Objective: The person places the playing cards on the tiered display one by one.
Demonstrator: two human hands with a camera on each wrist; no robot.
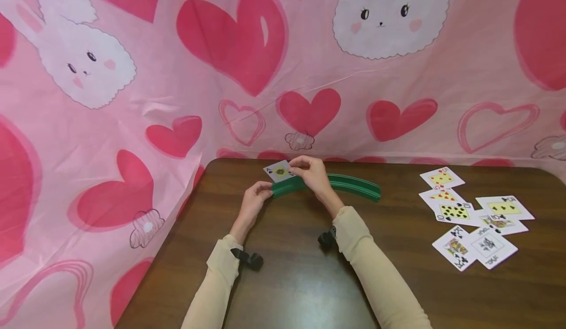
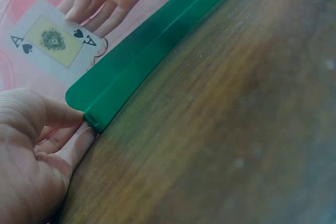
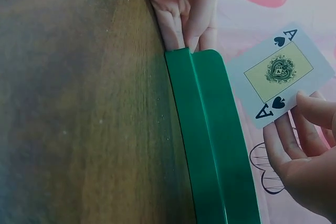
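Observation:
A curved green card holder (image 1: 355, 186) stands on the brown table, its left end pinched between the thumb and fingers of my left hand (image 1: 255, 200). In the left wrist view that grip on the end of the holder (image 2: 142, 56) shows closely. My right hand (image 1: 313, 176) pinches an ace of spades (image 1: 278, 171) by one edge, thumb on its face and fingers behind. The ace (image 3: 278, 72) is tilted, face visible, just above and behind the holder's left part. In the right wrist view a gap separates the card from my left hand (image 3: 184, 3).
Several face-up playing cards (image 1: 455, 211) lie overlapping on the right of the table (image 1: 398, 280), among them a king of clubs (image 1: 455, 248) and a joker (image 1: 491, 245). A pink cloth with hearts (image 1: 309, 108) hangs behind and along the left side.

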